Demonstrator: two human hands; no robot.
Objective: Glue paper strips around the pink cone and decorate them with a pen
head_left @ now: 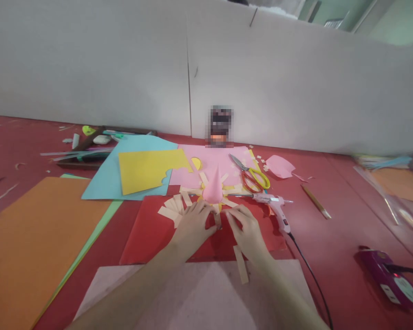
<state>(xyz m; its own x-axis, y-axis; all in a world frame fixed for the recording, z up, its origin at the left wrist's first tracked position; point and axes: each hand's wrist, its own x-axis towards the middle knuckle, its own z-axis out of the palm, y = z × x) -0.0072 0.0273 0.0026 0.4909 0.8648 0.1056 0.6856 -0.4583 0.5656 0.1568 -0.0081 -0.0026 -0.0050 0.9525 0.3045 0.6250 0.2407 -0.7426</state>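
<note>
A pink paper cone stands upright at the middle, with yellow paper around its base and cream paper strips sticking outward. My left hand is bent around a short folded paper strip at the cone's near side, thumb and fingertips on it. Just to the right is my right hand, its fingers curved and a little apart, the tips close to the strip. Whether they touch it is hard to see. A fan of loose cream strips lies beside my left hand. One more strip lies below my right wrist.
Scissors and a pink glue gun with a black cord lie right of the cone. Further right are a cutter-like stick and a purple power strip. Orange card, blue card and yellow card lie left.
</note>
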